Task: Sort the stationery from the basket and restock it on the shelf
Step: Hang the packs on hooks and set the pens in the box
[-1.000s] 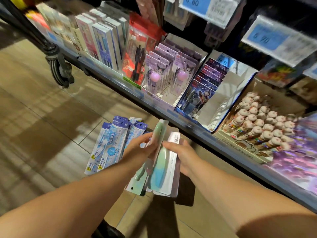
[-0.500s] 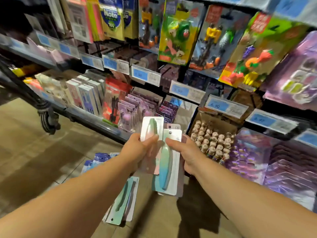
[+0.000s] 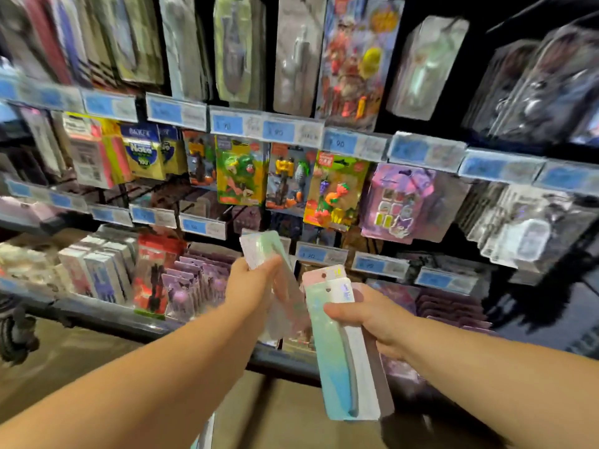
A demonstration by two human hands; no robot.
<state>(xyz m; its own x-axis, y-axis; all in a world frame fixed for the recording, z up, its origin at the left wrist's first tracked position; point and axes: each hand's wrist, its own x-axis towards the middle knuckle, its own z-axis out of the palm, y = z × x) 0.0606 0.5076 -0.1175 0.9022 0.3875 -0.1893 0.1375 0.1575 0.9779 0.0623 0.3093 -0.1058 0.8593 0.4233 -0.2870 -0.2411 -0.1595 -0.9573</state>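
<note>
My left hand [image 3: 251, 286] grips one pale green blister pack [image 3: 264, 251], raised and tilted toward the shelf; the pack is motion-blurred. My right hand [image 3: 372, 315] holds a small stack of similar carded packs [image 3: 337, 358], mint-to-blue in front with white and pink cards behind, thumb across the front. Both hands are in front of the lower shelf [image 3: 97, 314] of the stationery display. The basket is out of view.
Hanging packs fill the upper rows: sticky notes [image 3: 142, 153], colourful eraser sets [image 3: 241, 173], purple card sets [image 3: 402, 202]. Blue price tags [image 3: 277, 131] line the rails. Boxed pens [image 3: 97, 273] and purple packs [image 3: 191, 286] stand on the bottom shelf. Tiled floor lies below.
The view has tilted up from the floor to the upper rows. My left hand has lifted one pack away from the stack, which my right hand keeps lower and to the right.
</note>
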